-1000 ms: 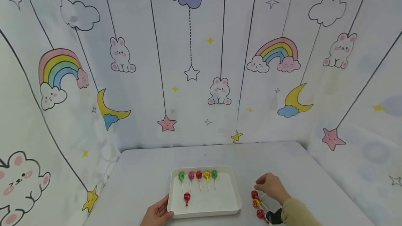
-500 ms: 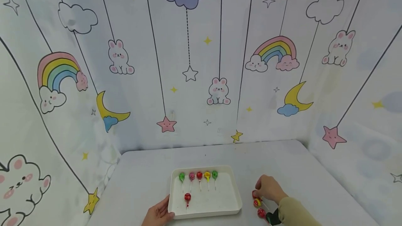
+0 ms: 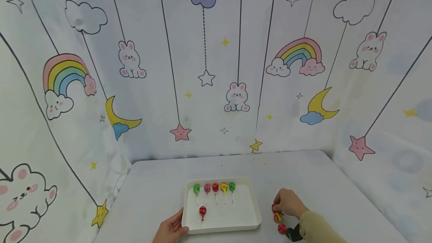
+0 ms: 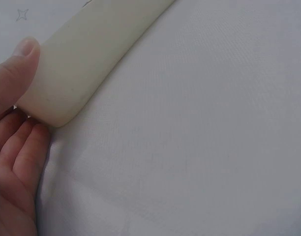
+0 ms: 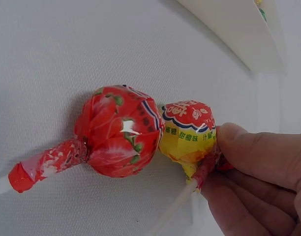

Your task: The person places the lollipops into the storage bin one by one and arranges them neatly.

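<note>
A white tray [image 3: 224, 230] holds a back row of several lollipops, with green lollipops [image 3: 197, 188] at both ends, and one red lollipop [image 3: 202, 210] in front of them. My left hand [image 3: 170, 228] grips the tray's front left corner; in the left wrist view the thumb [image 4: 26, 54] lies against the wall and the fingers curl at its lower edge. Right of the tray, my right hand [image 3: 291, 201] pinches a red lollipop [image 3: 274, 208], largely hidden by the fingers. Beside it lie a yellow-and-red lollipop [image 5: 187, 132] and a red strawberry-print lollipop [image 5: 118, 130].
The white table [image 3: 162, 175] is enclosed by white walls printed with rabbits, rainbows and stars. A dark green object [image 3: 294, 233] shows at the right wrist by a tan sleeve [image 3: 317, 228]. Bare tray floor [image 3: 233, 215] lies right of the single front lollipop.
My right hand has come down onto the farthest loose red lollipop and its fingers have closed on it. The left hand stays at the tray corner.
</note>
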The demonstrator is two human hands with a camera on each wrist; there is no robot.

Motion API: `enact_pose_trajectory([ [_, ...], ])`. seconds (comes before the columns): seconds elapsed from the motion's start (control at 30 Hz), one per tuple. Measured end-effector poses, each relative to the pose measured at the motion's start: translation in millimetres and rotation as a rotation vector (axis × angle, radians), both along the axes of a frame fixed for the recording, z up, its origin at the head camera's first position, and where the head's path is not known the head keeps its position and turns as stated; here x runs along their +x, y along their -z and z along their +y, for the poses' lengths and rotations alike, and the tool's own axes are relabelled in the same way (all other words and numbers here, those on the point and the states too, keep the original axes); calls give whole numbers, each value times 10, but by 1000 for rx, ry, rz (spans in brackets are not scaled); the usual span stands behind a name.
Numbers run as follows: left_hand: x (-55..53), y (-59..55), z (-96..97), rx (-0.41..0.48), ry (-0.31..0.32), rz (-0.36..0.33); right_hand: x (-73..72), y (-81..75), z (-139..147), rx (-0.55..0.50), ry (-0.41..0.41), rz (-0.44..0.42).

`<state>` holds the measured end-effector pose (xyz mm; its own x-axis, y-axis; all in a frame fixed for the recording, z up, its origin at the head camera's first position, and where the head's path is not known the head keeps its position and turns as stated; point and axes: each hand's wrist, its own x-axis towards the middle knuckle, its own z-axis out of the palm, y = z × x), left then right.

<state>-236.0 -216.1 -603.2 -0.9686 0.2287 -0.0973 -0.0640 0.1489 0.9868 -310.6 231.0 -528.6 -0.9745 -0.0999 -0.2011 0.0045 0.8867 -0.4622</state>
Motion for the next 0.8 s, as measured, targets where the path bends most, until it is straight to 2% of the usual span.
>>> enact_pose_trajectory([
  [0.17, -4, 5, -3, 31, 26, 10, 1, -35, -12, 5, 10, -9],
  [0.37, -5, 5, -5, 37, 26, 6, 1, -161, -31, -13, 19, 34],
  [0.57, -27, 38, -12, 26, 16, -4, -24, -299, -107, -72, 37, 74],
  [0.8, -39, 54, -24, 26, 17, -6, -58, -319, -338, -172, 62, 162],
])
